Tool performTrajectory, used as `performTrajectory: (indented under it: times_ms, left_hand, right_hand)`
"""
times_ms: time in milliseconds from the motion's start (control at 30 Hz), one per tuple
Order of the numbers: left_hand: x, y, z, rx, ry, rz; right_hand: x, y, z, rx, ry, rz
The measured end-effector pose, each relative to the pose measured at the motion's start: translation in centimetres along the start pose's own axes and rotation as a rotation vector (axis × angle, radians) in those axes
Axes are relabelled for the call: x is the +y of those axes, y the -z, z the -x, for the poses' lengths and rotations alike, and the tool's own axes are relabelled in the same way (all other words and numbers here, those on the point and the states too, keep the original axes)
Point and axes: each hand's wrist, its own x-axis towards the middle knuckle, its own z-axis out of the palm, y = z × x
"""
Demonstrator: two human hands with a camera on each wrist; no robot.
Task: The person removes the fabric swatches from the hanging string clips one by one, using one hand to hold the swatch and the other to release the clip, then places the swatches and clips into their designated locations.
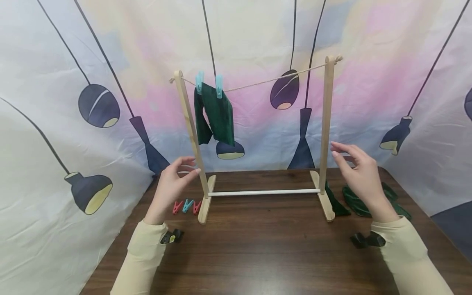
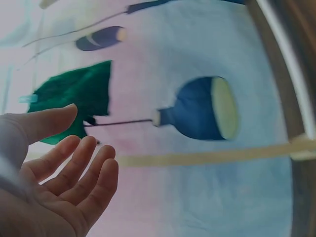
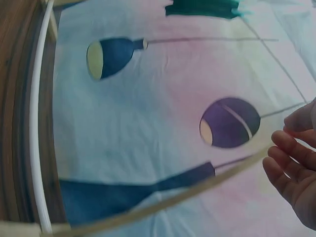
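Left hand (image 1: 172, 182) and right hand (image 1: 360, 174) beside a wooden clothesline rack (image 1: 263, 192) on the desk (image 1: 258, 246)
Head view: both are relaxed, released; light-blue clothespins (image 1: 219, 86) pin dark-green cloth (image 1: 221, 116) at the rope's (image 1: 258, 84) left. Left wrist view: cloth hangs beyond loosely bent fingers (image 2: 101, 192). Right wrist view: loose fingers near the right post (image 3: 177, 198).

Room type unclear; looked like a makeshift booth: creased fabric backdrop (image 1: 254, 41) printed with pendant lamps (image 1: 99, 105) hung on three sides of a wood-grain table (image 1: 258, 241).
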Motion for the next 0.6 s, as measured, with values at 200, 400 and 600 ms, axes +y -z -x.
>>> performTrajectory:
  times_ms: [200,400,600]
  left_hand:
    - [1.9,-0.7,-0.7,0.064,-0.057,0.078]
    - [4.0,-1.5,-2.2,0.072,-0.097,0.159]
    - [8.0,-1.2,-3.4,0.092,-0.175,0.18]
  right_hand:
    - [-1.4,-2.3,0.3,-0.003,-0.021,-0.104]
    - [-2.6,-4.4,-0.1,-0.035,-0.021,-0.204]
    - [-3.7,-7.0,-1.6,-0.049,-0.018,-0.244]
